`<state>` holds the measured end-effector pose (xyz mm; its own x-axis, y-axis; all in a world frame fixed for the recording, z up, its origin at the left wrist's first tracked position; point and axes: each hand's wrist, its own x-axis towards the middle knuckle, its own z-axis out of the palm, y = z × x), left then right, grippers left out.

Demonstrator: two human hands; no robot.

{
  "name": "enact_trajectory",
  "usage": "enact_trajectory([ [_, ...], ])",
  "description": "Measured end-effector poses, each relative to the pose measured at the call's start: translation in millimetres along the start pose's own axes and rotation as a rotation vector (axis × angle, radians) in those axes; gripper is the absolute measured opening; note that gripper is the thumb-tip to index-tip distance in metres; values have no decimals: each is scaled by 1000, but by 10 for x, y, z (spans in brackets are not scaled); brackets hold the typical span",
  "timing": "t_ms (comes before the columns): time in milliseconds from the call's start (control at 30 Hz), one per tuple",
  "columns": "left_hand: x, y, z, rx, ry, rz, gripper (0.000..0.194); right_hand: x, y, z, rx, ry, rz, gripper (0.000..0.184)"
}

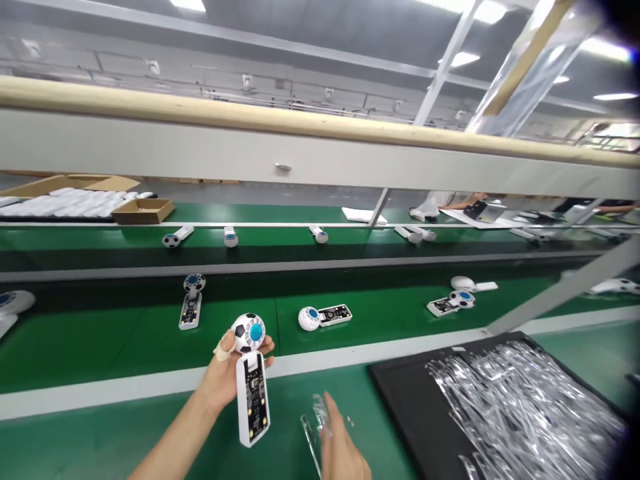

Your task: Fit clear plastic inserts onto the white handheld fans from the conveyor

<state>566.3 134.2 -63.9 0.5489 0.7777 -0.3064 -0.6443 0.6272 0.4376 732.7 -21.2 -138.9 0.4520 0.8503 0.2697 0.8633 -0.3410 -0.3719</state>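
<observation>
My left hand [227, 380] grips a white handheld device [251, 373] above the green bench. The device has a football-patterned round head with a blue centre, and its body shows a black circuit board. A beige wrap covers my left thumb. My right hand [340, 443] is low at the bottom edge, its fingers against a clear plastic bag [314, 427]. Similar devices [191, 300] lie on the green belt ahead, the closest a short reach beyond my left hand.
A black tray [400, 413] heaped with clear plastic bags fills the lower right. A grey rail divides the belts. More devices lie along the far belt. A co-worker's arm [470, 200] shows at the far side. Cardboard trays [143, 211] hold white parts at far left.
</observation>
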Motion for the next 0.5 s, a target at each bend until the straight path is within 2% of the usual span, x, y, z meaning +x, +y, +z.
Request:
enact_trajectory([
  [133,-207,-57,110,-11,-110,34,51,62,-829,-249,131,15,-130,45],
  [233,-329,-64,208,25,-186,87,46,88,-1255,-343,196,57,-127,48],
  [333,-406,-16,255,57,-192,120,44,94,-1428,-364,243,67,-85,49],
  [500,-440,25,341,41,-223,119,49,47,-1387,-304,275,71,-94,55],
])
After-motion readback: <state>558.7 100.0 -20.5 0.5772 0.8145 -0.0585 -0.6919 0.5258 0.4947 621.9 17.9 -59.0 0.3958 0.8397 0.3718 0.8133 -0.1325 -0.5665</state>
